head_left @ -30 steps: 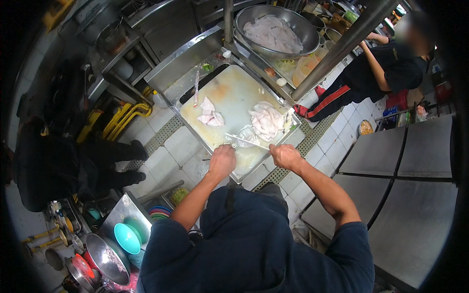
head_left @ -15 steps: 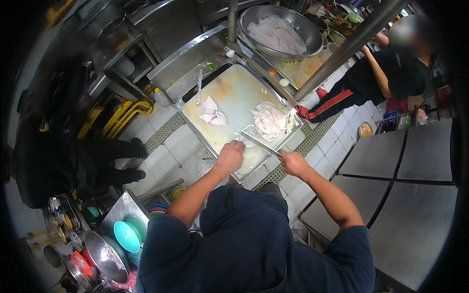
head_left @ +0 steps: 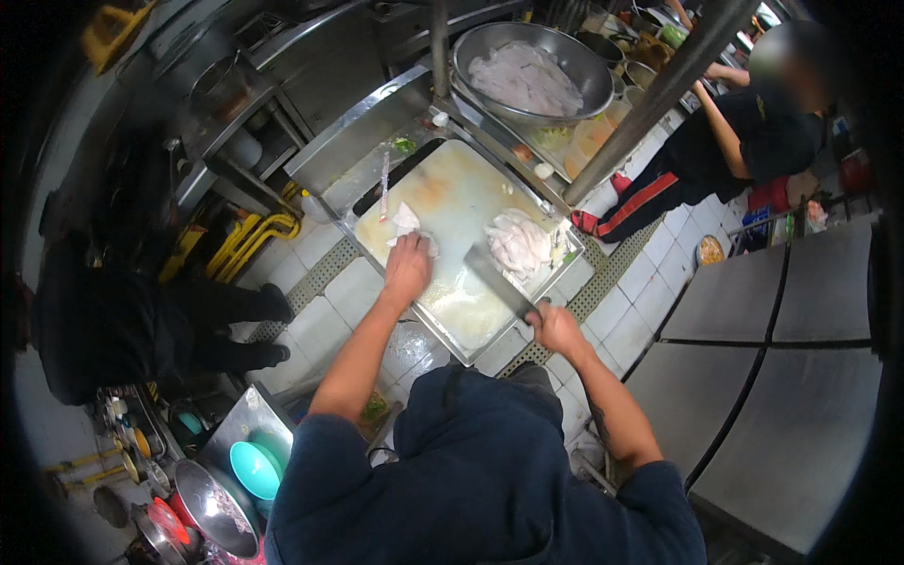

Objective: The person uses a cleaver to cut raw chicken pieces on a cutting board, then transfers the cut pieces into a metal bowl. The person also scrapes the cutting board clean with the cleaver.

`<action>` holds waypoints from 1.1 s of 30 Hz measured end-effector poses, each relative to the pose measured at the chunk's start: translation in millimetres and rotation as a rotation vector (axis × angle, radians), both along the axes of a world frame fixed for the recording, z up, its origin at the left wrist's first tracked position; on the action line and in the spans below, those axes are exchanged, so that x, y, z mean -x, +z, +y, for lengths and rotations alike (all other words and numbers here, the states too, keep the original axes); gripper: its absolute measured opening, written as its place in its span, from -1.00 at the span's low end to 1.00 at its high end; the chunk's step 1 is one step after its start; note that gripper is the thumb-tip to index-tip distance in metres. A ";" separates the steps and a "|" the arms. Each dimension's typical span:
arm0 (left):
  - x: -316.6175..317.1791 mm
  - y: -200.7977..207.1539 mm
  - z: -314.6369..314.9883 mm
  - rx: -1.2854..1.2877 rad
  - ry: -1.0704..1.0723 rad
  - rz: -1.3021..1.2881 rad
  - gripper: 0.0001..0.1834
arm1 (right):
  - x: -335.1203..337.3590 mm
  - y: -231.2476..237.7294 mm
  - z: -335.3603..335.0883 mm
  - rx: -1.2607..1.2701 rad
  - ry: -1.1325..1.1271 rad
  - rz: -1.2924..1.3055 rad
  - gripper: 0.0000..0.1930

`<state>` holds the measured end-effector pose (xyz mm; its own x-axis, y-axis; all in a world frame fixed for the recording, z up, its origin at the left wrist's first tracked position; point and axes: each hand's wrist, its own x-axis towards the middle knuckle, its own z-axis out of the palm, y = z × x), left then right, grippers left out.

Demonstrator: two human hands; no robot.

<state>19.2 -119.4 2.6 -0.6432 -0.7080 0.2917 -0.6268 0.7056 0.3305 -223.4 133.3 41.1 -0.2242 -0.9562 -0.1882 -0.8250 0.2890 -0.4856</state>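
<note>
A large, pale cutting board sits in a metal tray on a counter in front of me. My left hand reaches to the board's left part, its fingers bunched over a small pile of pale raw meat pieces. The fingertips are partly hidden. In my right hand is a cleaver, its handle gripped and its broad blade slanting over the near right of the board. A heap of cut pale meat strips lies just beyond the blade. Wet bits smear the near board.
A big metal bowl of pale meat stands beyond the board, near a slanted metal post. At the right, a person in dark clothes works; another person is at the left. Steel cabinet tops fill the right. A turquoise bowl stands lower left.
My left hand has moved from the near edge of the board, beside the blade, up and left onto the small meat pile. The cleaver has turned to show its flat side, and the piece beneath it is gone.
</note>
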 end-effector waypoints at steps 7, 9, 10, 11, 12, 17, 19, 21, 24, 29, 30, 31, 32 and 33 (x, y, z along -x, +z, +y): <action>28.2 12.5 -44.7 -0.165 -0.192 -0.322 -0.76 | 3.1 16.5 -32.8 -0.094 -0.356 -0.156 -0.69; 32.6 17.9 -48.8 -0.468 -0.114 -0.089 -0.75 | 7.2 7.6 -30.1 -0.083 -0.362 -0.160 -0.69; 33.0 21.9 -50.1 -0.617 -0.068 0.022 -0.75 | 6.8 4.2 -30.2 -0.076 -0.362 -0.168 -0.69; 35.6 18.7 -50.5 -0.838 -0.072 0.158 -0.74 | 7.7 1.9 -29.9 -0.071 -0.358 -0.164 -0.69; 38.5 12.7 -50.6 -1.058 -0.073 0.296 -0.73 | 8.8 0.1 -29.9 -0.067 -0.353 -0.160 -0.69; 48.4 20.1 -41.3 -1.428 -0.142 0.141 -0.69 | 10.2 -5.3 -27.6 0.003 -0.353 -0.171 -0.69; 62.6 35.3 -32.3 -1.301 -0.239 -0.138 -0.68 | 9.3 0.0 -27.6 -0.006 -0.367 -0.194 -0.69; 76.6 51.3 -17.6 -1.183 -0.453 -0.368 -0.68 | 9.7 1.1 -27.0 -0.004 -0.377 -0.184 -0.69; 95.3 48.6 6.1 -0.921 -0.784 -0.754 -0.69 | 10.8 -8.2 -26.8 0.009 -0.362 -0.168 -0.69; 124.2 35.9 29.1 -0.247 -0.598 -0.857 -0.81 | 8.1 10.1 -29.4 -0.050 -0.362 -0.173 -0.70; 125.0 36.8 14.2 -0.195 -0.512 -0.683 -0.82 | 8.7 8.8 -28.7 -0.041 -0.362 -0.172 -0.70; 122.0 37.3 3.7 -0.140 -0.433 -0.514 -0.82 | 8.4 6.7 -27.0 -0.031 -0.371 -0.175 -0.70; 113.8 39.7 -0.2 -0.184 -0.416 -0.480 -0.81 | 8.6 2.2 -25.5 -0.025 -0.374 -0.173 -0.70; 103.8 42.3 -4.4 -0.229 -0.399 -0.446 -0.80 | 9.7 -2.8 -24.6 -0.019 -0.378 -0.171 -0.70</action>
<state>-84.6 -123.8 45.0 -0.8946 -0.4020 -0.1950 -0.4429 0.8554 0.2685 -233.1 108.7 38.3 -0.5225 -0.8087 -0.2702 -0.5668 0.5662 -0.5984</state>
